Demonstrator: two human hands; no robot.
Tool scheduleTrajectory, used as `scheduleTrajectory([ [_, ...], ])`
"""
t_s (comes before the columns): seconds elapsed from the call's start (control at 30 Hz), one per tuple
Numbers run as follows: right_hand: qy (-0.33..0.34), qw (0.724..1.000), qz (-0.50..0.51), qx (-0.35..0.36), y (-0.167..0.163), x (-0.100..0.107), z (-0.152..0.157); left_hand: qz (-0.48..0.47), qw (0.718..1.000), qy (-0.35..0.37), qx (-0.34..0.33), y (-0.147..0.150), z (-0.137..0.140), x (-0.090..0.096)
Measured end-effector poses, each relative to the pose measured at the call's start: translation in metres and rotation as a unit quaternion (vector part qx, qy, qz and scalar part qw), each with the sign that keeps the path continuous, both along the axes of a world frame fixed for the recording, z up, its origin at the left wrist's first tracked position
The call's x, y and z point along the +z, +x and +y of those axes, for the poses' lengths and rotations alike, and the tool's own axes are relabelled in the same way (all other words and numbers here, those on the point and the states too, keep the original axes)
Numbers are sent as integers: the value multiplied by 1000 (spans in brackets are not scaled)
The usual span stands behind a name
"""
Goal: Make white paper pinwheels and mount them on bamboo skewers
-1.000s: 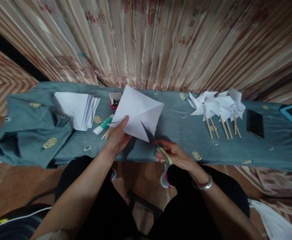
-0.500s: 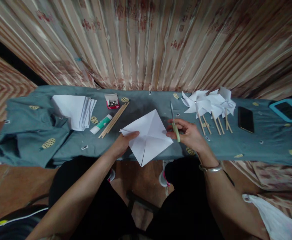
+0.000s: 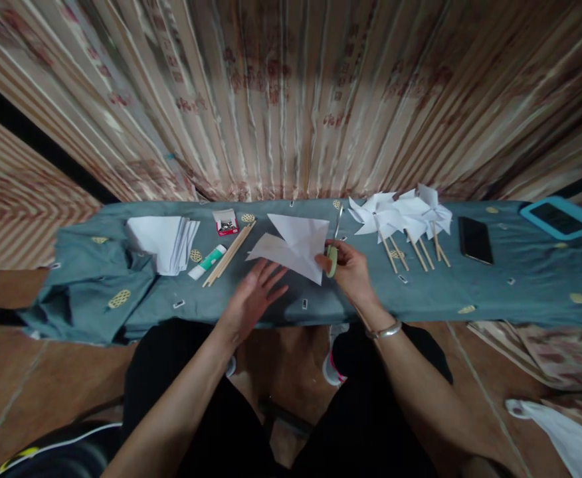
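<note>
A white square of paper [image 3: 301, 247], creased and cut in from its corners, is tilted over the middle of the cloth. My right hand [image 3: 351, 271] pinches its right corner and also holds scissors [image 3: 331, 261] with pale green handles, their blades pointing away from me. Under the paper's left flap is my left hand [image 3: 251, 299], palm partly up and fingers spread. Whether its fingertips touch the paper I cannot tell.
Left on the blue-green cloth [image 3: 266, 309] lie a paper stack [image 3: 156, 242], a glue stick [image 3: 207, 261], wooden sticks [image 3: 230, 254] and a small red box [image 3: 226, 223]. To the right are paper pinwheels [image 3: 405, 216], a black phone [image 3: 475, 239] and a blue-framed tablet [image 3: 563, 218].
My left hand has let go of the paper's left side and spread its fingers. The paper has turned and lifted in my right hand. The whole view has shifted slightly.
</note>
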State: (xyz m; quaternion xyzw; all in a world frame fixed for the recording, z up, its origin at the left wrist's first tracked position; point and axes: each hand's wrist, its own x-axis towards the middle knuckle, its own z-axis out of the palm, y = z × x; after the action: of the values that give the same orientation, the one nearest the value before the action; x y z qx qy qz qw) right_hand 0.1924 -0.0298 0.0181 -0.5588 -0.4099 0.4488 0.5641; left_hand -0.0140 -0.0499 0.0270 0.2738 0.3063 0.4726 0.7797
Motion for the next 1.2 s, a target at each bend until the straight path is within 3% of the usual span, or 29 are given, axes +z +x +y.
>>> scheduleTrajectory([
  [0.13, 21, 1000, -18, 6, -24, 7, -6, 14, 999, 21, 45, 21, -12, 8],
  [0.27, 20, 999, -21, 34, -41, 7, -12, 25, 986, -1, 167, 31, -2, 12],
  [0.37, -3, 998, -19, 63, -44, 2, -14, 77, 971, -5, 228, 25, 12, 4],
  [0.53, -56, 984, -8, 170, -41, -7, -21, 187, 942, 79, 268, 7, 41, -18],
  [0.73, -95, 958, -36, 267, -45, -19, -38, 222, 921, 100, 304, -4, 75, -23],
  [0.9, -130, 937, -51, 319, -47, -22, -43, 216, 922, 109, 302, -2, 80, -21],
  [1.2, -145, 939, 19, 312, -46, -20, -42, 179, 940, 119, 264, 14, 68, -15],
])
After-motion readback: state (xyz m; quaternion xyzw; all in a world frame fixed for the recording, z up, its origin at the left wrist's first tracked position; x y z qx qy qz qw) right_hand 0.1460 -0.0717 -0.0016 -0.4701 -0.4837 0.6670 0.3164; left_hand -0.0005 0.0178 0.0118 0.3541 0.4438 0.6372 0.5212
